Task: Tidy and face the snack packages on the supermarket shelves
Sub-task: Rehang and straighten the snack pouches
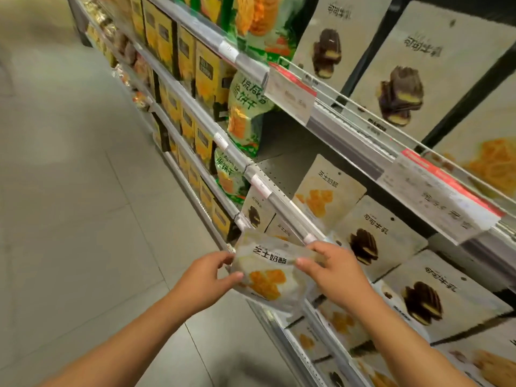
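Both forearms are reaching in, left hand (205, 276) and right hand (332, 268) pinching the cheese snack pouch (269, 277) just off the shelf edge (282, 208), so she's probably wanting to slot it upright, label out.

Supermarket aisle. Tiered metal shelving (349, 141) with price-label rails; red-and-white price tags (290, 96) clipped to the shelf edges. Stock in repeated facings: yellow snack boxes (206, 76), green biscuit bags (243, 113), beige pouches of chocolate-coated biscuits (396, 90) behind wire dividers (329, 93). Grey tiled floor (69, 191) alongside the shelf run.
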Demonstrator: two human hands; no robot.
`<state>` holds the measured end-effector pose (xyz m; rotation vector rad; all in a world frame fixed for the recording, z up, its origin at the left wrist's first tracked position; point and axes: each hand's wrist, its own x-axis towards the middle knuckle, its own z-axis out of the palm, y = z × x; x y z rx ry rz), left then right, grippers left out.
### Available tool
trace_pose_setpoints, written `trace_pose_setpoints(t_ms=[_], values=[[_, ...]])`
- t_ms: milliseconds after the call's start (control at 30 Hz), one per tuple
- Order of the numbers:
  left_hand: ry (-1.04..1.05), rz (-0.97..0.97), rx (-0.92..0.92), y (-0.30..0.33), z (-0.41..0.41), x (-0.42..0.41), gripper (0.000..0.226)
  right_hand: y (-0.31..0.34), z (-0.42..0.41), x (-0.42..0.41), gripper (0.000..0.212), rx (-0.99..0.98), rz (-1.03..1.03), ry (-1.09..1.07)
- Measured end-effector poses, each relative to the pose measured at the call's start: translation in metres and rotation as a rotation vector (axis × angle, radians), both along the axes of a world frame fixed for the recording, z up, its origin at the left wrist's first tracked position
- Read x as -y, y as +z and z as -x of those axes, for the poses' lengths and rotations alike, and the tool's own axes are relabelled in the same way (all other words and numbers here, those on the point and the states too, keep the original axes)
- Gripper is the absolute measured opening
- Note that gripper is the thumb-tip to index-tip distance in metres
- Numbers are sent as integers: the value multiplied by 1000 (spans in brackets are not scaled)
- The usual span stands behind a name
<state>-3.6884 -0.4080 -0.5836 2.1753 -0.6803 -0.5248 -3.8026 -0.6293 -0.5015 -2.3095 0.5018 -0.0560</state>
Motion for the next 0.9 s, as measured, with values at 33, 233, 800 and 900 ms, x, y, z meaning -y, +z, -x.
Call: trace_pose_setpoints(t_ms=[33, 233, 800, 900], values=[[3, 9, 10, 3, -14, 3, 21, 3, -10, -1, 8, 31, 3, -8], [6, 58, -71, 11, -96, 41, 26, 12, -76, 15, 9, 98, 94, -52], [-96, 165, -75, 5, -310, 182, 14, 8, -239, 83, 8, 266, 463, -242], [-172, 167, -42, -4, -327, 208, 22, 5, -248, 85, 8, 94, 615, -358]])
